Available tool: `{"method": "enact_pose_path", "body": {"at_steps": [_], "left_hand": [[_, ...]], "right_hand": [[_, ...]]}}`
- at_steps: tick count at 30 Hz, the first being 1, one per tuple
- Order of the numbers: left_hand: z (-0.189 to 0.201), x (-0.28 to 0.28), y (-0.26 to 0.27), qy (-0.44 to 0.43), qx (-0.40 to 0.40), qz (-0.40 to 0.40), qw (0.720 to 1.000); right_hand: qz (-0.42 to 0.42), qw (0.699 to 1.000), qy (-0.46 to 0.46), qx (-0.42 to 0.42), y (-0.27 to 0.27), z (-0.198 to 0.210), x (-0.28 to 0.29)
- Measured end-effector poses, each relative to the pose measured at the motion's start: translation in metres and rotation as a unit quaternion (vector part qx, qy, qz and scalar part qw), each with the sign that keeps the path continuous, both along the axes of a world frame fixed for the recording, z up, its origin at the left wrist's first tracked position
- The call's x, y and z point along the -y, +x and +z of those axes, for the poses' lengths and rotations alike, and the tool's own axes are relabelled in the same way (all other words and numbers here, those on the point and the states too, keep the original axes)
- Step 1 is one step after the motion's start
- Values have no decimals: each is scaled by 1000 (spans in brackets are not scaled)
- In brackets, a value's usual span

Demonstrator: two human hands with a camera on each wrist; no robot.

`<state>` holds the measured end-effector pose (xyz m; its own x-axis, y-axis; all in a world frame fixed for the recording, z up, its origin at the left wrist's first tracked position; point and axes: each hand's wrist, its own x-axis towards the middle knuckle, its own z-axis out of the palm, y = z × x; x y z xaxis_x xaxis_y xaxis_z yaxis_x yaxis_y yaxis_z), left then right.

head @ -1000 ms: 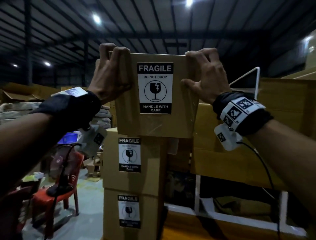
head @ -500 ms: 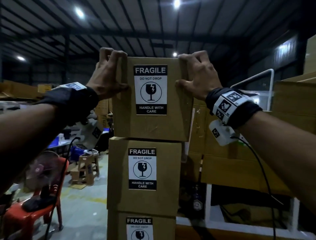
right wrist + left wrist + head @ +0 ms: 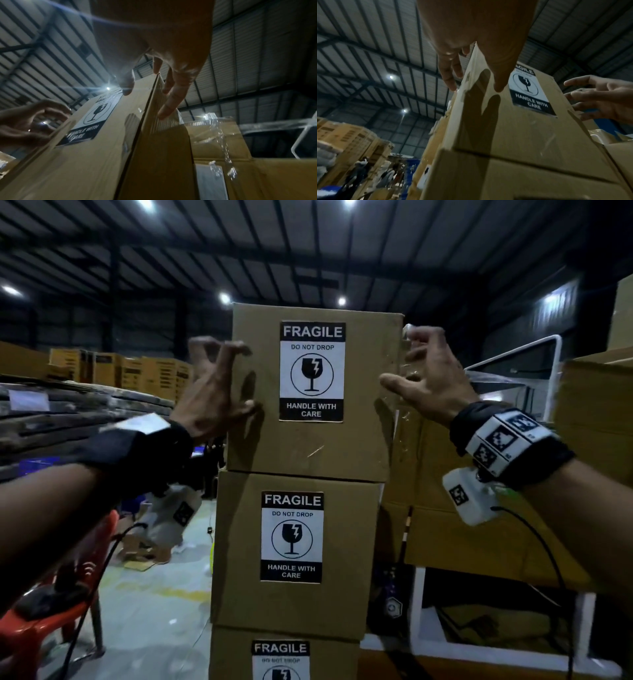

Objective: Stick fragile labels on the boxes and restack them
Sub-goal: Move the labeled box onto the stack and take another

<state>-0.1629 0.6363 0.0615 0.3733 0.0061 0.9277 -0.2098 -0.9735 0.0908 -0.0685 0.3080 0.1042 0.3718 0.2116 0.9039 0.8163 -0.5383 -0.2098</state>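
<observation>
both hands let go of the top brown cardboard box [image 3: 308, 446]; left hand [image 3: 212, 395] and right hand [image 3: 428, 378] hung spread, gripping nothing. it sat slightly skewed, so a bump could've toppled it.

I see three plain brown cardboard boxes: the top box [image 3: 308, 446], the middle box [image 3: 346, 546] and the bottom box [image 3: 329, 659]. Each carries a label, the top label [image 3: 312, 371] printed in black and white: white lettering on black bands above and below, a black broken-glass symbol in a black circle on a white field. The middle label [image 3: 292, 537] and bottom label [image 3: 281, 659] repeat that pattern. A black wristband [image 3: 510, 440] bears white panels with black square-code markings. A chair [image 3: 30, 631] at lower left is red-orange. The ceiling [image 3: 308, 241] is dark grey, ribbed in lines.
</observation>
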Motion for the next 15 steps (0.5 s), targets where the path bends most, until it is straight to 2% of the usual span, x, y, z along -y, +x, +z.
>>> {"method": "enact_pose_path", "body": {"at_steps": [2,4,7,15], "left_hand": [[-21,-1,0,-18,-50,-11,999],[-33,-1,2,-28,-76,-27,996],[-34,-2,5,-46,-76,-27,996],[-35,-6,-1,-38,-84,-3,996]], "right_hand": [[25,998,-28,-45,1,-19,2],[16,997,-66,-45,4,-34,0],[-4,997,-74,-16,9,-42,-5],[14,998,-67,13,11,-45,-15]]}}
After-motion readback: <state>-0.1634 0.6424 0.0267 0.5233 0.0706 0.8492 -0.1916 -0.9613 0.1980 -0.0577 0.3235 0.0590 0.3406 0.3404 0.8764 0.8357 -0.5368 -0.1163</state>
